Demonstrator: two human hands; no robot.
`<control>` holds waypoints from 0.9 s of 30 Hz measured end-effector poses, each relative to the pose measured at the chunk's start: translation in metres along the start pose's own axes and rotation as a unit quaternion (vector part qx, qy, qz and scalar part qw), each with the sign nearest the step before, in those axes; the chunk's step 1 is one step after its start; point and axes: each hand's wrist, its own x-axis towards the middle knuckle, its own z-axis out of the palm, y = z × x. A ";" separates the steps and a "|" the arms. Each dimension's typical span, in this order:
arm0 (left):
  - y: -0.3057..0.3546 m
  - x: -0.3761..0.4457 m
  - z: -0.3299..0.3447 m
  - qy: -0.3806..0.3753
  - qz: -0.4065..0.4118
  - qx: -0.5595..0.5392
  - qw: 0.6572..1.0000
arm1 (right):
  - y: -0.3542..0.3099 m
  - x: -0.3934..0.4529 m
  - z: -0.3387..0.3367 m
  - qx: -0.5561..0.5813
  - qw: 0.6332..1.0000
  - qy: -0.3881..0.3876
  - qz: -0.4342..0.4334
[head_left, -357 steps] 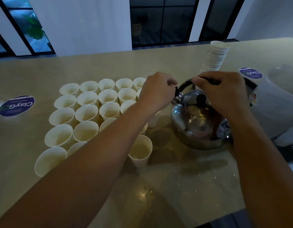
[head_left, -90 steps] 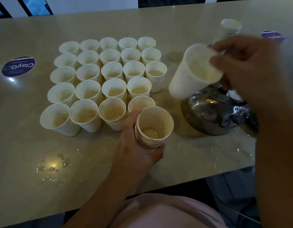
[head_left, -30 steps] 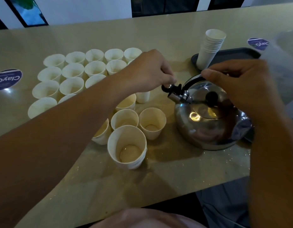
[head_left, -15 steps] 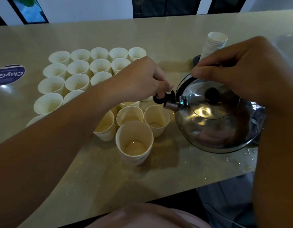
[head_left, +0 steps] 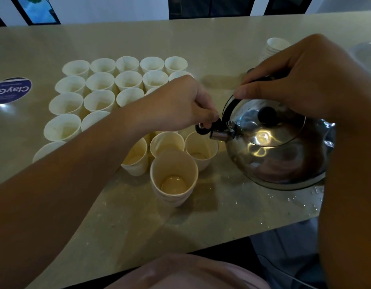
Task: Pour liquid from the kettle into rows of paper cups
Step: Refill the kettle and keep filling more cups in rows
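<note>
A shiny steel kettle [head_left: 272, 151] hangs tilted above the counter at the right, its spout pointing left over a paper cup [head_left: 201, 150]. My right hand [head_left: 301, 80] grips the kettle's black handle from above. My left hand [head_left: 180, 105] pinches the black spout cap [head_left: 205, 128], holding it up. A grid of white paper cups [head_left: 101, 82] fills the left of the counter; my left forearm hides part of it. A short stack of nested cups [head_left: 173, 177] with a little liquid in the top one stands in front of the grid.
A tall stack of spare cups [head_left: 274, 46] stands behind my right hand. A round blue sticker [head_left: 11, 89] lies at the far left. Water drops wet the counter [head_left: 222, 215] near its front right edge [head_left: 295, 222].
The kettle has risen off the counter and tipped further toward the cups, its spout now over the right front cup. My left hand keeps hold of the spout cap.
</note>
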 end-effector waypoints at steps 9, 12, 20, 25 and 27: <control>-0.002 0.001 0.000 -0.003 0.009 0.001 1.000 | -0.004 0.004 -0.001 -0.027 0.999 -0.017 0.003; -0.003 0.001 0.000 -0.008 0.011 0.004 1.000 | -0.006 0.005 0.000 -0.030 0.999 -0.025 0.010; -0.005 0.000 0.001 -0.012 0.024 -0.008 1.000 | -0.013 0.005 -0.001 -0.028 0.999 -0.043 0.016; -0.006 0.000 0.002 -0.011 0.020 -0.008 1.000 | -0.014 0.005 0.000 -0.023 0.998 -0.050 0.018; -0.007 0.000 0.002 -0.011 0.024 -0.010 1.000 | -0.015 0.005 0.000 -0.026 0.998 -0.054 0.020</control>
